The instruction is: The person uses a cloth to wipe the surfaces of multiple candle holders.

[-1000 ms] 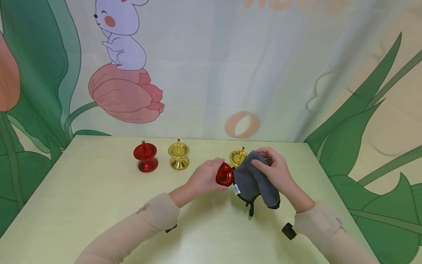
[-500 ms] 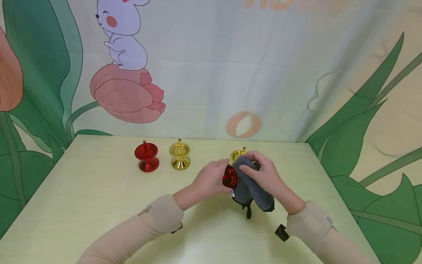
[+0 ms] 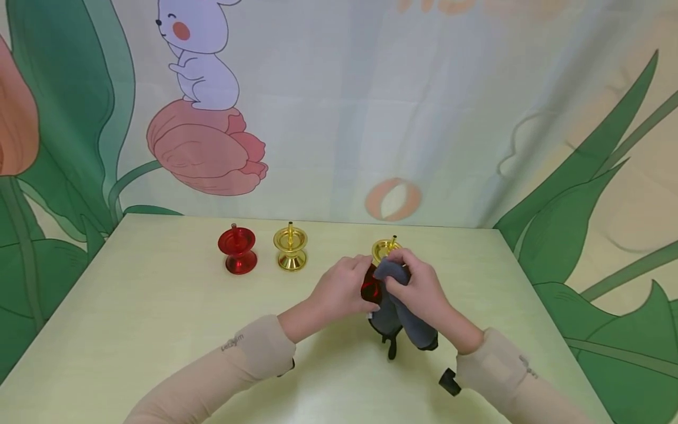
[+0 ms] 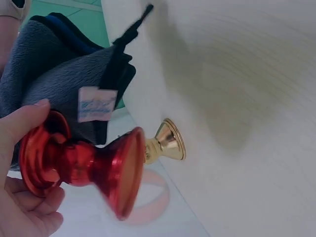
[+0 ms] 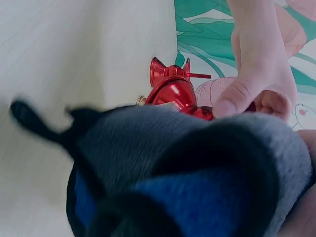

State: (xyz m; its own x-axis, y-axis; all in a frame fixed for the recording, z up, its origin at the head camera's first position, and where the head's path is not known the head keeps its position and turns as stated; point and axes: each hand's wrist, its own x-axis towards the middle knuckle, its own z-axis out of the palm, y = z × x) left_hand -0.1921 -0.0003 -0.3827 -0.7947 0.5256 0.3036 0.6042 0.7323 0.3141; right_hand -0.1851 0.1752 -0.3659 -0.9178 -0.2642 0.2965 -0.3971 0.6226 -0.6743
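Cloth [image 3: 415, 325] x1 gripped by right hand [image 3: 425, 292]; red holders [image 3: 238, 246] [image 4: 76, 163] x2 left of cloth, one gripped by left hand [image 3: 341, 290]; gold holders [image 3: 291, 244] [image 3: 384, 252] x2, one left, one behind.

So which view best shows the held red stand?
The left wrist view: the held red stand shows large and mostly uncovered, both flared ends visible, one partly behind the left hand. The head view shows just a dark red patch beside the grey cloth; the right wrist view shows one flared end and some stem.
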